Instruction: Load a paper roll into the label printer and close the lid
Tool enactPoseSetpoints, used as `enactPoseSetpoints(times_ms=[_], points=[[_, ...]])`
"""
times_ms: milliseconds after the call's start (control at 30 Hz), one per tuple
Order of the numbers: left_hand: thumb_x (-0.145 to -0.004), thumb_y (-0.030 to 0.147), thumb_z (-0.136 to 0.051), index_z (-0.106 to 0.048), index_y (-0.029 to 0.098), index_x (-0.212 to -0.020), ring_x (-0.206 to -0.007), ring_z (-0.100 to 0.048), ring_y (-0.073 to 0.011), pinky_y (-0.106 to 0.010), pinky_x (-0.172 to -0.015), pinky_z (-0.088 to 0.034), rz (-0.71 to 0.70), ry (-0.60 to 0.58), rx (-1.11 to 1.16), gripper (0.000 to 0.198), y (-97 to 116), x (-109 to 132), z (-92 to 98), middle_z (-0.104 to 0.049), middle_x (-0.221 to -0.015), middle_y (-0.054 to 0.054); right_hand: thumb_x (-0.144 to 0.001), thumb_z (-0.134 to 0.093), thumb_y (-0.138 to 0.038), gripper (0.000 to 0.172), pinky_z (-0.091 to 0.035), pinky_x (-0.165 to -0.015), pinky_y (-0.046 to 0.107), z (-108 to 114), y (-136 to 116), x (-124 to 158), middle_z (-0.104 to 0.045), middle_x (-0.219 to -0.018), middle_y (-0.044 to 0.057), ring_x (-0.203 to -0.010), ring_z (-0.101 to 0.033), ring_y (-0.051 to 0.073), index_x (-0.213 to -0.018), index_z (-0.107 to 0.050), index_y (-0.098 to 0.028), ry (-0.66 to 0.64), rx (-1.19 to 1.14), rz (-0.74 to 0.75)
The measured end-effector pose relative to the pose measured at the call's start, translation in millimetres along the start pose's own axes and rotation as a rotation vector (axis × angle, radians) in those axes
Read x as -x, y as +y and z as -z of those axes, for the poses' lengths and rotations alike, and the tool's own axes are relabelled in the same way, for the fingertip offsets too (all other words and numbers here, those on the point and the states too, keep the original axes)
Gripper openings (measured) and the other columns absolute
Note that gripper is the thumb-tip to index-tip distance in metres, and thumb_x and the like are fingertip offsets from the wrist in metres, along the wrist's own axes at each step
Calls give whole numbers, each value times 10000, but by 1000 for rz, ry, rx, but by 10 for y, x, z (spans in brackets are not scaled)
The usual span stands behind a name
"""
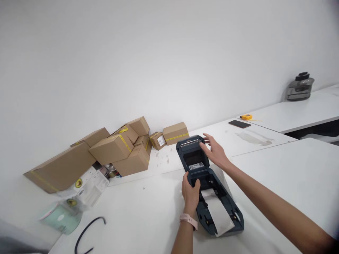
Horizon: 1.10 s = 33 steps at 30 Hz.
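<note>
A dark blue label printer (pixel 197 160) lies on the white table (pixel 148 211) with its lid swung open away from me. White label paper (pixel 218 213) runs out of its body toward me. My left hand (pixel 190 192) grips the printer's left side near the hinge, fingers curled on the casing; a pink watch band sits on that wrist. My right hand (pixel 215 150) rests with spread fingers against the right edge of the raised lid.
A heap of taped cardboard boxes (pixel 116 150) stands against the wall at the left. Plastic-wrapped packages (pixel 84 190), a pale green roll (pixel 62 217) and a black cable (pixel 88 227) lie lower left. A phone (pixel 239 124), a yellow tape measure (pixel 246 116) and a grey appliance (pixel 299 86) sit further right.
</note>
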<state>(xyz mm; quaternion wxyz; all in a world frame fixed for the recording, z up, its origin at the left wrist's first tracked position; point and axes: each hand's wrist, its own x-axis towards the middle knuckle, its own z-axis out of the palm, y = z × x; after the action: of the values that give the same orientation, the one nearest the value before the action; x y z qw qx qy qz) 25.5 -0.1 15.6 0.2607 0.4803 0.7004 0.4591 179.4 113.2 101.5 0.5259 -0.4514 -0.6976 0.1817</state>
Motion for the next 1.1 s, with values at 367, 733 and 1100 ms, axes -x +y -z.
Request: enactPoseSetpoints(times_ms=[367, 733, 1100], points=[[-849, 323, -582, -195, 246, -1532, -1323, -503, -236, -342, -1065, -384, -65, 25, 33, 789, 38, 38, 5, -513, -1458, -114, -888, -474, -216, 225, -512, -825, 352, -99, 120, 719, -756, -964, 58, -887, -699, 231, -977, -681, -228, -526, 127, 297], [-872, 357, -556, -39, 268, -1566, -1363, -458, -267, -380, -1074, -349, -21, 20, -10, 870, 1, 45, -21, -466, -1502, -120, -932, -451, -251, 321, -515, -895, 327, -134, 145, 104, -668, -1178, 105, -1058, -653, 201, -1236, -528, -185, -395, 133, 219], [-866, 325, -542, -93, 206, -1557, -1343, -485, -257, -364, -1086, -351, -36, 31, -34, 833, -47, 13, -47, -473, -1501, -123, -708, -620, -93, 167, -432, -954, 408, -315, 147, 540, -724, -669, 50, -749, -702, 232, -589, -667, -201, -886, 350, 395]])
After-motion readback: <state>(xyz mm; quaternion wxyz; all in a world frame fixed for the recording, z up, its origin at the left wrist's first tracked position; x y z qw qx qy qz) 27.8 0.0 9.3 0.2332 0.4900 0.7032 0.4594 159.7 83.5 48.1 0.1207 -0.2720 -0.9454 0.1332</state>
